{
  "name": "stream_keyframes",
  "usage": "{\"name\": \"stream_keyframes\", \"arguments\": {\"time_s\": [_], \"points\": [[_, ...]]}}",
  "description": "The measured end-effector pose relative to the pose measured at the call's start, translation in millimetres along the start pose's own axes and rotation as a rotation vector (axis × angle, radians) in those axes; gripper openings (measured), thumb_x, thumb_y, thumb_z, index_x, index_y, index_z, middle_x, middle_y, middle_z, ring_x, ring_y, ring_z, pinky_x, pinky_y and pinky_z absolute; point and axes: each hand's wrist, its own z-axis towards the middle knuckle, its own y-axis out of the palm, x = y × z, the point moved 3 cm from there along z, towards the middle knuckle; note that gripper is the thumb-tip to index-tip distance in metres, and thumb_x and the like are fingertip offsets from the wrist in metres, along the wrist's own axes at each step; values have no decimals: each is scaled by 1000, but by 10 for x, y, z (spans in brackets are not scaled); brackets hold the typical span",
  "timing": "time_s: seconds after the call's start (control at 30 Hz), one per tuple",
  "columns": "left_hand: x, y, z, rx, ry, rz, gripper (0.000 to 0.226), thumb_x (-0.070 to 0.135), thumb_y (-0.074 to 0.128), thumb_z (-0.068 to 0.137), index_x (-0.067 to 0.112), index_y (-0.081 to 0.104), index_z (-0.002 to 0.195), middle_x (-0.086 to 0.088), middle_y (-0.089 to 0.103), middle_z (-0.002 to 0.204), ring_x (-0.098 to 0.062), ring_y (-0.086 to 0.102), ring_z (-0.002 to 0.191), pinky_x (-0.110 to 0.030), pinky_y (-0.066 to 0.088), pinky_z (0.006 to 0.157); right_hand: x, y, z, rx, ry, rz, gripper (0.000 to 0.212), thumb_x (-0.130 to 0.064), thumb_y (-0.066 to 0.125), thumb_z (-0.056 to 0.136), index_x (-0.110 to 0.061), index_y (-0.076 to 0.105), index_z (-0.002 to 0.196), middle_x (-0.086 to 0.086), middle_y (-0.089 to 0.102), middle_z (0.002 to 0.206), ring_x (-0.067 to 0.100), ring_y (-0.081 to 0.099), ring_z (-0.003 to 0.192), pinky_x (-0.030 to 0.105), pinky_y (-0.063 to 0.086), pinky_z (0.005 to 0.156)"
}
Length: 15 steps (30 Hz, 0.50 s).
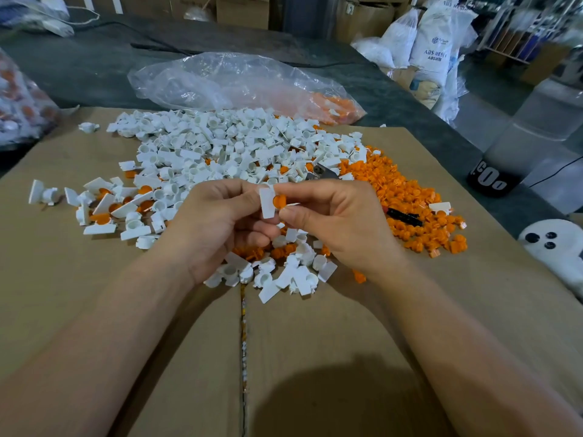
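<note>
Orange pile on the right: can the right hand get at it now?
Probably yes: the orange pile lies uncovered on the cardboard beside the right hand. Its fingers pinch an orange cap against the white piece, though, so that must go first.

A factory or warehouse floor: white resin sacks point(433, 42) and cardboard boxes point(243, 11) stand beyond the bench's far edge, and heaps of small plastic parts point(220, 143) cover flattened cardboard point(347, 326).

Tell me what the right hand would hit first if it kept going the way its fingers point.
Probably the white piece that the left hand pinches; the right hand holds an orange cap right beside it.
</note>
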Motion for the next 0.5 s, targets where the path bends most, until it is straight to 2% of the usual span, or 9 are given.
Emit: {"name": "stream_keyframes", "arguments": {"time_s": [0.1,0.17,0.3,0.4,0.5], "points": [[40,7,-17,-44,9,-43,23,27,62,70,7,73,64,-11,68,61,-17,66,50,-18,51,43,-2,-30,4,36,8,20,37,4,66,77,-17,60,107,1,67,92,9,66,85,25,54,81],[53,22,-37,-54,56,1,24,29,68,60,7,72,67,-11,69,64,-18,68,54,-19,52,46,5,-46,5,49,5,-6,36,2,67,77,-15,60,108,2,67,94,12,67,88,28,54,83],[34,30,-48,52,113,104,19,10,69,64,5,62,82,-9,68,57,-16,66,48,-19,50,44,28,-10,-5,25,-7,-67,36,3,67,77,-10,62,110,-2,67,94,7,67,88,23,53,83],[37,32,-54,98,134,160,9,0,68,73,3,61,77,-9,67,55,-17,66,48,-20,51,44,42,1,-10,29,-24,-118,33,2,69,76,-8,65,108,-7,66,90,3,66,85,19,53,80],[46,15,-47,108,145,195,8,-2,68,75,3,62,74,-8,67,55,-17,65,48,-22,53,46,57,4,-2,17,-16,-104,38,-1,70,76,-18,63,110,-13,65,87,1,65,83,19,53,78]]}}
